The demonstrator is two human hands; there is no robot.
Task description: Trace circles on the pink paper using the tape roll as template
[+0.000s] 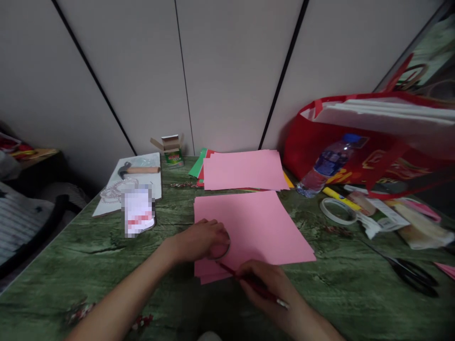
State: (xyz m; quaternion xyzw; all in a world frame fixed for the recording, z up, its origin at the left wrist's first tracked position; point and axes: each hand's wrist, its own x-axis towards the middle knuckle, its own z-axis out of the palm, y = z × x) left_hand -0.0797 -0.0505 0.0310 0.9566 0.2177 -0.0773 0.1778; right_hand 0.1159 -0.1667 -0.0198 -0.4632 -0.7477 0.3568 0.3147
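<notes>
On the near sheets of pink paper [256, 222], my left hand [204, 239] presses down a small round disc [221, 246], its fingers bent over the top. The disc has a thin dark rim, and the hand covers much of it. My right hand [265, 284] is closed around a dark red pencil [261, 287] with a silvery end. The pencil's tip rests at or just above the paper, close to the disc's lower edge. A second pile of pink paper [245, 170] lies behind, over green, red and yellow sheets.
Left are a hammer [142, 170] on a white board [154, 184] and a phone [138, 210]. A small open box [173, 154] stands behind. Right are a water bottle [329, 166], a tape roll [337, 213], scissors [408, 272] and a red bag [305, 137] by the wall.
</notes>
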